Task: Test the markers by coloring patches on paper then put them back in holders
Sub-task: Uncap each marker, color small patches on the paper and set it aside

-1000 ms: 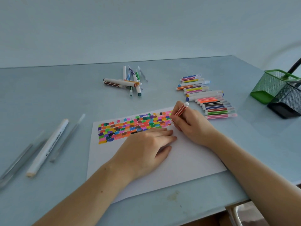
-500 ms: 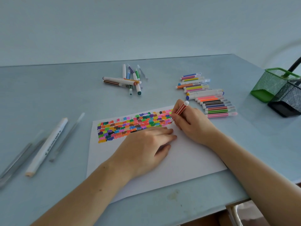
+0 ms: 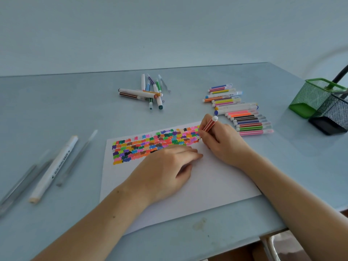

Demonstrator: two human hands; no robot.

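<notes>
A: Where is the marker in use?

B: The right hand [image 3: 223, 143] pinches a red striped marker [image 3: 209, 126] between thumb and curled fingers, tip down on the paper [image 3: 207, 185] at the right end of the colored patches [image 3: 154, 145]. Its white end points up and away from the person.

A: And the other hand?

B: The left hand [image 3: 165, 170] lies flat on the paper, fingers straight and close together, holding nothing, just below the patches.

A: The rest of the markers?

B: A row of capped markers [image 3: 243, 113] lies on the table [image 3: 56, 102] just beyond the right hand. A loose pile of markers [image 3: 148, 92] sits farther back, near the middle. A big white marker [image 3: 53, 169] lies at the left among some gray pens [image 3: 20, 183].

A: The holders?

B: A green mesh holder [image 3: 312, 97] and a black mesh holder [image 3: 333, 117] stand touching at the far right, well apart from the paper. I cannot tell what they contain.
</notes>
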